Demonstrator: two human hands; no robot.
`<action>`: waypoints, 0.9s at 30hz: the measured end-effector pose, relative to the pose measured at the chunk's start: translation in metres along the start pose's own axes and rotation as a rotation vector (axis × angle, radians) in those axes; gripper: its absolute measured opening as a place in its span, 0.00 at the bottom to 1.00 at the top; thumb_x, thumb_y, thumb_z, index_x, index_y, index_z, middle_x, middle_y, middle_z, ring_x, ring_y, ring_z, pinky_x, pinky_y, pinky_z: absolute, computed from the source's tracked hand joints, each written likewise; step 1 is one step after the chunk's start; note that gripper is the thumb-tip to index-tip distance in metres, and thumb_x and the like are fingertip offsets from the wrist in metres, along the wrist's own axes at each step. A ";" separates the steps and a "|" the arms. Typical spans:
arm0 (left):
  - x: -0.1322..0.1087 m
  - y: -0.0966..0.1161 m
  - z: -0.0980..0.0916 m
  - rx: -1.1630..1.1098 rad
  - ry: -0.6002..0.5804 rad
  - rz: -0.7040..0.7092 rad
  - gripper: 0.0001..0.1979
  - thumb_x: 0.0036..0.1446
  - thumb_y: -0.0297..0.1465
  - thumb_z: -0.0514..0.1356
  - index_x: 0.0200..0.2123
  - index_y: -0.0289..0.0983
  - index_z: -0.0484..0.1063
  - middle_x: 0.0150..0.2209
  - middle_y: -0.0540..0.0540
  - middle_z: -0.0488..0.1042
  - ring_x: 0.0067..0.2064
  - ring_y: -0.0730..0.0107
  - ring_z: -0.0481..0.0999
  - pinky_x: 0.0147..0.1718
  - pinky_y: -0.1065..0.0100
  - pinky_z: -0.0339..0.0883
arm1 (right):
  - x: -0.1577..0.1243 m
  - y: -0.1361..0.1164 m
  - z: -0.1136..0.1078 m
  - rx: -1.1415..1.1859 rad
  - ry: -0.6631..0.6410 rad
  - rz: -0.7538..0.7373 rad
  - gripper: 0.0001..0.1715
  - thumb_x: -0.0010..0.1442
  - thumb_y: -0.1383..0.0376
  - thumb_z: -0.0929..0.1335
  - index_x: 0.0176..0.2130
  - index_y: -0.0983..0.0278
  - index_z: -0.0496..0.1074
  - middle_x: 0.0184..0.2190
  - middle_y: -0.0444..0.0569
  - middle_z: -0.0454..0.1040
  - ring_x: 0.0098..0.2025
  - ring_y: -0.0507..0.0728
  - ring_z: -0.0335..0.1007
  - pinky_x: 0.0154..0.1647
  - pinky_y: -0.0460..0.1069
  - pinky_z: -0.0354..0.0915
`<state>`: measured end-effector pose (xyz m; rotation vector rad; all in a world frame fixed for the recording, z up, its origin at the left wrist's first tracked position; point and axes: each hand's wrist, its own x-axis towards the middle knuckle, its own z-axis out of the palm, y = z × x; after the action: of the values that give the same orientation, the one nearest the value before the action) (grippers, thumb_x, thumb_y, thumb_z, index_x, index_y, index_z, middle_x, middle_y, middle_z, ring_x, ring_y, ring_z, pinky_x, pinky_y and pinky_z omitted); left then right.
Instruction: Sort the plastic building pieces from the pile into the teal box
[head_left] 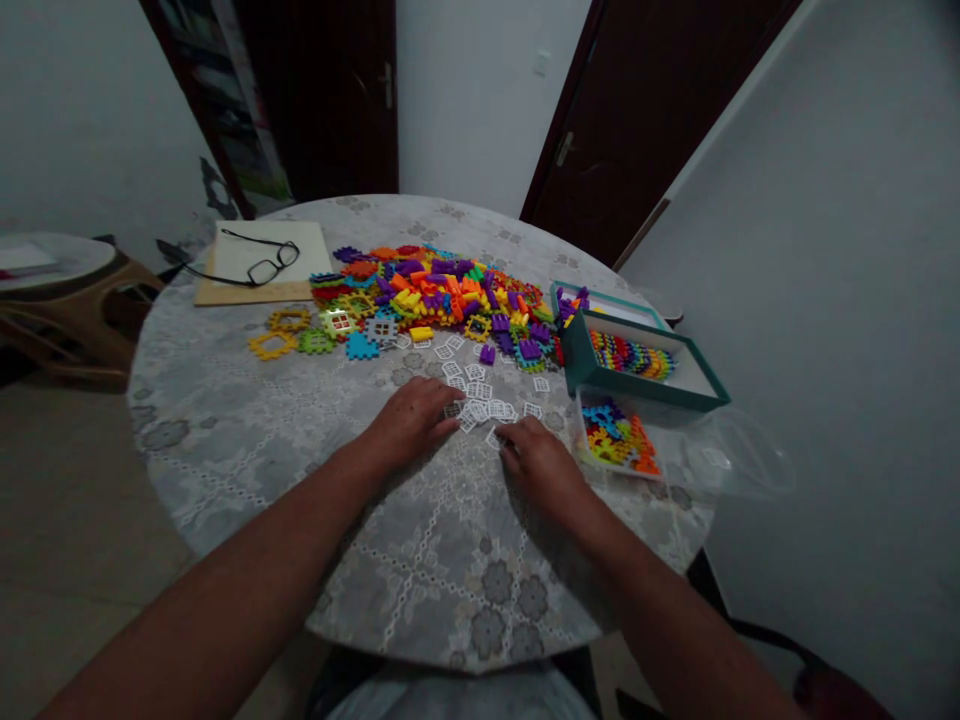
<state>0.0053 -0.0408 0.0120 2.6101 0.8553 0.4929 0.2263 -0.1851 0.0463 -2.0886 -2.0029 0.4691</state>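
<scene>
Small white lattice window pieces (478, 411) lie in a loose cluster in the middle of the table. My left hand (414, 418) rests at the left side of this cluster, its fingers stretched over the pieces and its thumb apart from them. At the near right edge of the cluster, my right hand (541, 462) has its thumb and fingertips closed on a single white window piece (492, 438). Beyond both hands spreads a big heap of colourful plastic building pieces (442, 290) in purple, orange, yellow and red.
A green box (645, 397) of colourful pieces stands at the right. Nearer is a clear plastic container (619, 466) with more pieces. Black glasses (264, 270) lie on a pale board (307, 240) at the left. The round table (225, 440) has a patterned grey cloth.
</scene>
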 end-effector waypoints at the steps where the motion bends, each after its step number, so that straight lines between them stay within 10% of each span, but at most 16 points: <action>1: 0.001 0.000 0.000 -0.011 0.002 -0.007 0.18 0.69 0.35 0.65 0.60 0.42 0.76 0.56 0.40 0.81 0.58 0.51 0.76 0.62 0.50 0.68 | 0.006 0.000 -0.002 0.042 0.002 -0.028 0.19 0.73 0.69 0.67 0.60 0.62 0.78 0.53 0.56 0.77 0.54 0.61 0.75 0.57 0.52 0.68; 27: 0.002 0.024 -0.004 -0.606 0.003 -0.113 0.24 0.66 0.30 0.64 0.64 0.42 0.74 0.53 0.41 0.82 0.50 0.60 0.81 0.53 0.55 0.76 | 0.042 -0.012 0.025 0.131 0.216 -0.094 0.05 0.72 0.62 0.70 0.46 0.61 0.74 0.45 0.51 0.78 0.48 0.60 0.74 0.48 0.51 0.64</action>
<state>0.0175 -0.0570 0.0263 1.9990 0.7097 0.6122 0.2069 -0.1443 0.0242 -1.8721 -1.8830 0.3316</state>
